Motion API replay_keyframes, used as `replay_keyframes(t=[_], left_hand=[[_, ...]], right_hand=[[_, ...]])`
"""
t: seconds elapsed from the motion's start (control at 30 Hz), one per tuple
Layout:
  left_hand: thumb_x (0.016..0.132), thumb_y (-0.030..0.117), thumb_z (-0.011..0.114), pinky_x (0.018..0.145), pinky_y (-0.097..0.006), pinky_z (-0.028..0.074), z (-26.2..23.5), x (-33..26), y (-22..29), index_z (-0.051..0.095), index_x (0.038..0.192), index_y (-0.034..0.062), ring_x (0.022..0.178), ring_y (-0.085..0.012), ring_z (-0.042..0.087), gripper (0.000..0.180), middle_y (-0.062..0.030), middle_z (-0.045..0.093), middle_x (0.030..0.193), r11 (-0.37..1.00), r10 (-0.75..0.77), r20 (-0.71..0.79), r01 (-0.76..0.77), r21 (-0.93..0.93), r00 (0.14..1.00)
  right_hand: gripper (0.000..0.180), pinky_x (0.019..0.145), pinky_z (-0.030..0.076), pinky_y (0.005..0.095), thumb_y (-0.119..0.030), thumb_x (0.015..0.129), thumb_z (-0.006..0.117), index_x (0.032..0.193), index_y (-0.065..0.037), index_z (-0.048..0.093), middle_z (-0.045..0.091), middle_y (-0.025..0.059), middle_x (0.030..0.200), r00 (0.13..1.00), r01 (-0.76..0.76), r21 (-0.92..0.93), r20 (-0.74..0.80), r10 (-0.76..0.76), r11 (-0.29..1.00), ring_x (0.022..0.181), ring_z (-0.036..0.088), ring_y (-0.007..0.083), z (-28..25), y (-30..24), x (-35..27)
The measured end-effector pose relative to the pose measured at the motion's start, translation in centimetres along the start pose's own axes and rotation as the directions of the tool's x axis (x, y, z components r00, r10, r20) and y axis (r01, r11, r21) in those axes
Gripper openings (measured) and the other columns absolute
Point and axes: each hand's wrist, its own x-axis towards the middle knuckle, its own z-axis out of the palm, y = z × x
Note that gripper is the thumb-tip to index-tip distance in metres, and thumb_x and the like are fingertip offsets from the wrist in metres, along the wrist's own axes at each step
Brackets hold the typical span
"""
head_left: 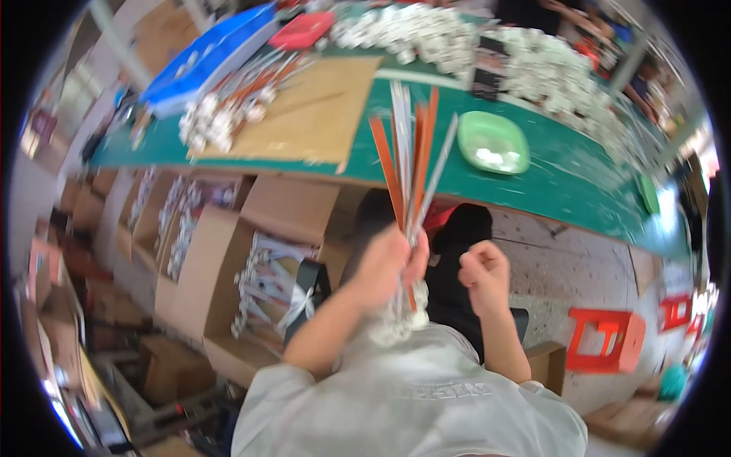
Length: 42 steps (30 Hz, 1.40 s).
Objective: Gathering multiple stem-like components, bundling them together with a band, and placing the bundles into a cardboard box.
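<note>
My left hand (384,263) is wrapped round a bundle of long, thin orange and silvery strips (407,156). Above the fist, the strips fan out toward the green table's edge. White knobbly ends (396,324) of the bundle hang below it, over my lap, and are blurred. To the right, my right hand (487,278) is raised with its fingers curled in, apart from the bundle; whether anything is inside them is hidden. More such strips (263,84) with white ends (217,126) lie heaped on a brown cardboard sheet (320,122) at the table's left.
The green table (563,190) holds a pale green tray (493,142), a dark box (489,65), heaps of white pieces (415,30), a blue bin (213,61) and a red tray (302,30). Open cartons (202,278) with strips stand at lower left, a red stool (609,343) at right.
</note>
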Motion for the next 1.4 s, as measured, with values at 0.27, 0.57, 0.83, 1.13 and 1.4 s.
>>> replay_keyframes(t=[0.27,0.57,0.83,1.13,1.4], left_hand=[[0.103,0.04,0.036,0.049,-0.026,0.032,-16.5,-5.7,14.5,0.048,0.097,0.0049,0.052,-0.0103,0.038,0.038,-0.0004,0.038,0.062,0.86,0.48,-0.485,-0.281,0.427,0.731],[0.105,0.036,0.036,0.048,-0.024,0.034,-33.6,-18.4,8.5,0.048,0.093,0.007,0.051,-0.0102,0.038,0.033,0.0008,0.037,0.062,0.824,0.341,-0.859,0.319,0.468,0.382],[0.103,0.04,0.038,0.046,-0.026,0.035,-42.5,-32.7,-2.8,0.053,0.1,0.0078,0.05,-0.0104,0.04,0.035,0.0003,0.041,0.061,0.92,0.094,-0.994,0.388,0.063,-0.062],[0.097,0.043,0.043,0.089,-0.053,0.044,-47.7,-40.8,-20.9,0.047,0.114,0.0047,0.105,-0.0502,0.055,0.043,-0.03,0.061,0.109,0.617,0.184,-0.891,0.754,-0.224,-0.416],[0.096,0.043,0.046,0.088,-0.054,0.045,-49.3,-40.2,-26.3,0.045,0.114,0.0065,0.104,-0.049,0.057,0.04,-0.0301,0.061,0.11,0.507,0.001,-0.874,0.754,-0.419,-0.487]], right_hand=[[0.016,0.049,0.03,0.0189,-0.003,0.087,0.067,0.079,-0.006,0.053,0.048,-0.0045,0.065,0.971,0.14,-0.444,-0.113,-0.21,0.885,0.054,0.043,0.0039,-0.7,-0.1,4.2],[0.015,0.054,0.037,0.0194,0.008,0.081,0.069,0.079,0.0,0.057,0.056,0.0016,0.069,0.721,0.638,-0.695,0.388,-0.575,0.331,0.06,0.047,0.0072,8.2,-0.4,11.4],[0.008,0.052,0.038,0.0236,-0.002,0.085,0.071,0.084,0.002,0.064,0.055,0.0029,0.065,0.498,0.789,-0.604,0.738,-0.455,-0.116,0.054,0.046,0.0112,17.0,2.4,16.8],[0.027,0.054,0.037,0.0221,-0.023,0.098,0.057,0.111,-0.001,0.062,0.055,0.0011,0.072,0.784,0.483,-0.848,0.529,-0.324,-0.217,0.062,0.046,0.0072,14.1,3.5,19.6],[0.033,0.078,0.046,0.0253,-0.03,0.1,0.053,0.109,-0.001,0.065,0.066,0.0059,0.099,0.724,0.408,-0.84,0.536,-0.434,-0.357,0.086,0.059,0.0136,13.4,2.9,20.4]])
